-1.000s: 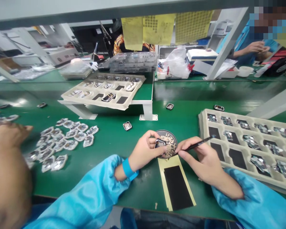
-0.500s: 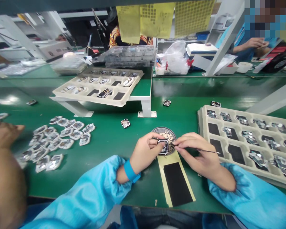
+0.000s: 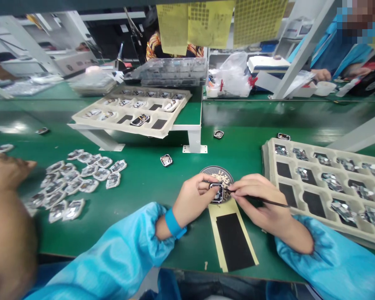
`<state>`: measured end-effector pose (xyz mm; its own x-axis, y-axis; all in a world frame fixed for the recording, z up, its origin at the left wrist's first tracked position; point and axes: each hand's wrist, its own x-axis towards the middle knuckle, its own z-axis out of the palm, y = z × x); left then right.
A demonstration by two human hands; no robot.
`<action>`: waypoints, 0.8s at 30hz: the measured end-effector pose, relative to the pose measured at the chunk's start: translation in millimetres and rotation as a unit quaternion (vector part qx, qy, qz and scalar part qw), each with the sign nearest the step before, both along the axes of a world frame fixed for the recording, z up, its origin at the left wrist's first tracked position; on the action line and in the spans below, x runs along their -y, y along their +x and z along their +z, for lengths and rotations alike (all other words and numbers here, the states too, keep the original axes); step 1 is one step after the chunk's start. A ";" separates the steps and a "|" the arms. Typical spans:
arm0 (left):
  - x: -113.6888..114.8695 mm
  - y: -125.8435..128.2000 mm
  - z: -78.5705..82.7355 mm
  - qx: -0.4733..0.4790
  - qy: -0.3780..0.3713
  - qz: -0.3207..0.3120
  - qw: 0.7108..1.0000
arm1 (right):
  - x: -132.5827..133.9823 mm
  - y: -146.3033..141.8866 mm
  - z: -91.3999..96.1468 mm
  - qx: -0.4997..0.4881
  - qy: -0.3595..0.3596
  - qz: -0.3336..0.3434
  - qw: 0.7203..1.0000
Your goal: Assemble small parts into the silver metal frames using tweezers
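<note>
"Where is the small framed part (image 3: 218,192)?"

"Over the round dish (image 3: 211,168), in the left hand (image 3: 190,198). The fingers hold it by its left side, thumb on top. Whether it touches the dish, I can't tell."

"And the right hand (image 3: 267,216)?"

"It's at the right of the dish. Its fingers are closed on a slim dark tool (image 3: 275,203), whose tip points at the part's right side. Contact there is too small to make out."

"What's in the dish?"

"Pale and dark bits (image 3: 220,176), scattered."

"And around it on the bench (image 3: 137,187)?"

"On the dish's near side, a yellow sheet (image 3: 217,239) with a black rectangle (image 3: 236,241) on it. To its right, past the hand, a pale tray (image 3: 269,166) with parts in many compartments. Beyond it to the left lies a loose part (image 3: 166,160); well left of it, a cluster of white-rimmed pieces (image 3: 92,186)."

"Anyone else?"

"Yes, another person's forearm (image 3: 11,225), far to the left of the dish, blurred; I can't tell what those fingers hold."
</note>
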<state>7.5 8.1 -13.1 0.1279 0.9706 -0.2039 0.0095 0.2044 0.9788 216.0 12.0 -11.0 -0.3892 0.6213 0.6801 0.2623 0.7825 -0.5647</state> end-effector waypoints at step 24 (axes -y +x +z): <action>1.6 -1.8 9.3 0.021 0.008 -0.010 1.000 | 0.2 -1.3 -1.9 0.003 -0.013 -0.024 1.000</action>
